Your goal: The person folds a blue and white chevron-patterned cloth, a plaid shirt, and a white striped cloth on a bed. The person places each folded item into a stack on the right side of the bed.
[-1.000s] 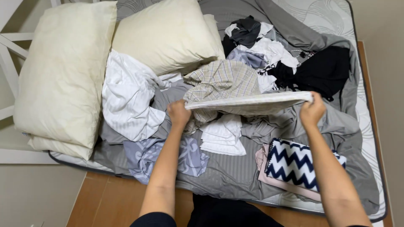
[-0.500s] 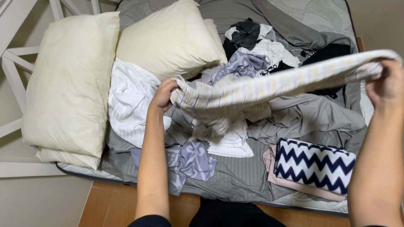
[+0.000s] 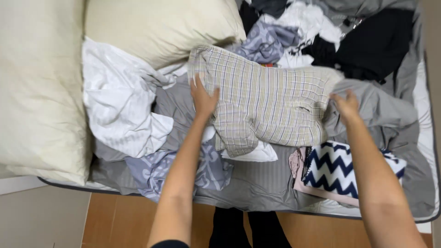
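A beige plaid shirt [image 3: 271, 98] lies spread flat on the grey bedsheet [image 3: 257, 183] in the middle of the bed. My left hand [image 3: 203, 98] rests flat on the shirt's left edge, fingers apart. At the shirt's right edge, my right hand [image 3: 344, 104] touches the cloth with its fingers spread. Under the shirt's lower edge a folded white cloth [image 3: 255, 154] pokes out.
Two cream pillows [image 3: 41, 92] [image 3: 161, 25] lie at the left and top. A crumpled white garment [image 3: 119, 105], a lilac patterned cloth [image 3: 158, 167], a navy zigzag folded piece [image 3: 342, 170], black clothing [image 3: 372, 41] and more laundry surround the shirt. Wooden floor [image 3: 119, 216] shows below.
The plaid shirt was held up and stretched between both hands; now it lies laid out flat on the bed, with both hands pressing its sides. The view has moved closer.
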